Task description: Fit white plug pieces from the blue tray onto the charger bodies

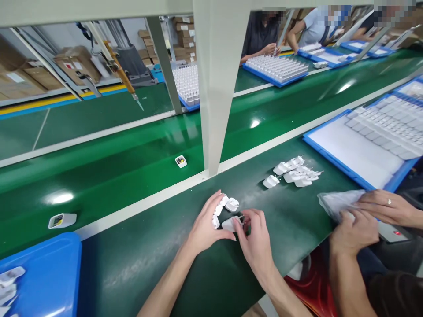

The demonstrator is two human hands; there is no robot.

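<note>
My left hand (205,226) and my right hand (254,235) meet over the green bench (139,259), close together. Between their fingers sits a small white plug housing (229,223); both hands pinch it. Several white finger cots cover my left fingertips. Another white plug housing (232,204) lies just beyond my left fingers. A cluster of several more white housings (294,172) lies further right on the bench.
A green conveyor belt (115,171) runs past, carrying two small white parts (180,161) (62,220). A white post (216,88) stands ahead. Blue trays sit at lower left (46,277) and right (357,145). A co-worker's hands (370,215) handle a plastic bag at right.
</note>
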